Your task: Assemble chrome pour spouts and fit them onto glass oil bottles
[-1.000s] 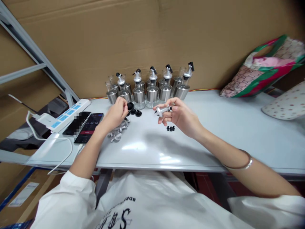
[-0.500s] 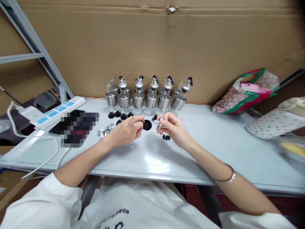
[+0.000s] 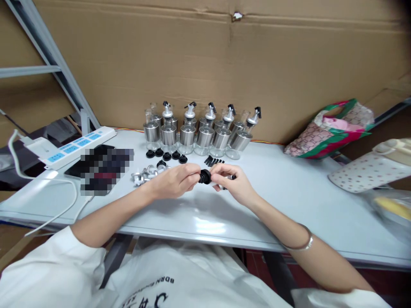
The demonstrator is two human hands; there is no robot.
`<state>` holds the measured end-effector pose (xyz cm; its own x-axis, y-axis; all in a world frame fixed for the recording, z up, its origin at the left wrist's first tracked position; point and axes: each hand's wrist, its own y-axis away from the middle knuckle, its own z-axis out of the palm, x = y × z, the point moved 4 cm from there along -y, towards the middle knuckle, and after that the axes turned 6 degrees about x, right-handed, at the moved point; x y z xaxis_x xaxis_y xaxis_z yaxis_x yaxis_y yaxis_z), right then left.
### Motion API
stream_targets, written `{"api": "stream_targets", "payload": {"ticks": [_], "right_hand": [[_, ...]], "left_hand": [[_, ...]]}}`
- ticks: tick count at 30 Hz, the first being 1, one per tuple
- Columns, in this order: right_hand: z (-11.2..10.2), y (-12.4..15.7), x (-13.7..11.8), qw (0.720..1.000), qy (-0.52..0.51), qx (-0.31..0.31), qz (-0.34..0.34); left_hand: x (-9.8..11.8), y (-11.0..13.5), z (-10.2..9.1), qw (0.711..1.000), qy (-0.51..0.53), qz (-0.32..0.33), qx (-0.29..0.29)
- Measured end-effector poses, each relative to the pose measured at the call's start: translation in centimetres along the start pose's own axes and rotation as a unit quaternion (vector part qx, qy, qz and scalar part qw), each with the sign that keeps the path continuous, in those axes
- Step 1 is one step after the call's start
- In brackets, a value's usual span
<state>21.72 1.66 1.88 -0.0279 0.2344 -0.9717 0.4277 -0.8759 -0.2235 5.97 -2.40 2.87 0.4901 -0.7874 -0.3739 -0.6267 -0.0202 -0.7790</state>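
My left hand [image 3: 180,180] pinches a black ribbed stopper [image 3: 204,176] between its fingers. Facing it, my right hand [image 3: 233,182] grips a silver pourer top, mostly covered by the fingers. The stopper and the pourer top meet between the two hands, above the table; how far they fit together is hidden. Small black levers [image 3: 214,161] lie in a row just beyond the hands. More black stoppers [image 3: 167,156] sit behind my left hand, and silver pourer tops [image 3: 146,174] are heaped at its left.
Glass bottles with steel sleeves [image 3: 187,137] line the back, several with pourers fitted. A power strip [image 3: 77,147] and phones [image 3: 105,171] are at left. A patterned bag [image 3: 321,132] and a dotted white flask [image 3: 362,169] stand right. Cardboard [image 3: 199,55] walls the back.
My hands have come together, bringing the black stopper in the left against the silver pourer top in the right. The view has shifted slightly.
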Motion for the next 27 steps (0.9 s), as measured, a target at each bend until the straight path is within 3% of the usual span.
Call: {"api": "stream_targets", "payload": {"ticks": [2, 6, 9, 13, 20, 27], "right_hand": [[-0.1, 0.0, -0.2, 1.000, 0.009, 0.000, -0.016], [-0.4, 0.0, -0.5, 0.996, 0.050, 0.019, -0.069], [-0.4, 0.0, -0.8, 0.985, 0.102, 0.031, -0.135], [0.0, 0.3, -1.0, 0.974, 0.131, 0.001, -0.185], [0.0, 0.4, -1.2, 0.968, 0.168, -0.027, -0.186], [-0.8, 0.7, -2.0, 0.972, 0.138, 0.062, -0.181]], "left_hand": [[-0.1, -0.1, -0.1, 1.000, -0.001, -0.011, 0.010], [-0.6, -0.1, -0.1, 0.995, 0.002, -0.093, 0.025], [-0.8, 0.1, 0.2, 0.993, -0.003, -0.117, -0.009], [-0.7, 0.3, 0.5, 0.991, -0.011, -0.124, -0.055], [-0.1, -0.2, 0.3, 0.993, 0.002, -0.112, -0.043], [-0.6, 0.4, 0.9, 0.983, 0.060, -0.165, -0.051]]}}
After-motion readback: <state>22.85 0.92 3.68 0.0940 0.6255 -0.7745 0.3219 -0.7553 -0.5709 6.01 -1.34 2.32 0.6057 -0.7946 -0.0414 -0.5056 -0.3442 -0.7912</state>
